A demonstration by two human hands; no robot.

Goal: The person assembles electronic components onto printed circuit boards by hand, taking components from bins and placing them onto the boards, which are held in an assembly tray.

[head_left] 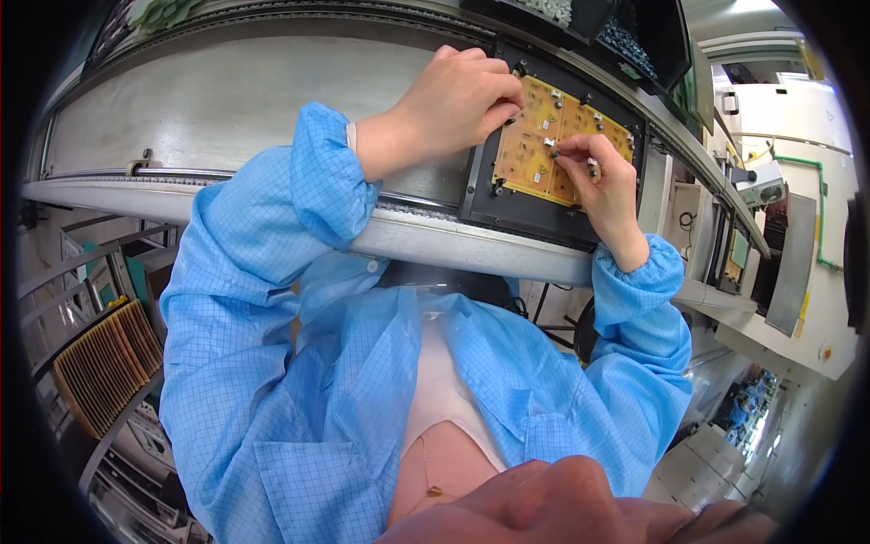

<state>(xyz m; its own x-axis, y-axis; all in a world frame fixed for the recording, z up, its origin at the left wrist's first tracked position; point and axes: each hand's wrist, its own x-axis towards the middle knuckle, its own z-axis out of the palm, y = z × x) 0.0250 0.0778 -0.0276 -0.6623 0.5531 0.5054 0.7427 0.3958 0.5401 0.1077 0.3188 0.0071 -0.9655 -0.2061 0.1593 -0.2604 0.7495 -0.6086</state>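
Note:
A yellow-brown circuit board panel (pixel 521 163) lies in a black carrier frame (pixel 489 204), with dark clips around its edge. Several small white connectors (pixel 549 143) stand on the panel. My right hand (pixel 605 186) is over its near right part, thumb and forefinger pinched on a small dark-green component (pixel 555 154) close to the board's surface. At the panel's upper left edge is my left hand (pixel 462 100), its fingers curled and thumb pressed to forefinger. Whatever it may hold is hidden by the fingers.
Black bins of white parts (pixel 553 9) and blue-grey parts (pixel 625 45) stand beyond the carrier. The conveyor's metal rail (pixel 471 247) runs along the near side, a metal plate (pixel 245 100) lies left. A rack of upright boards (pixel 109 367) is at lower left.

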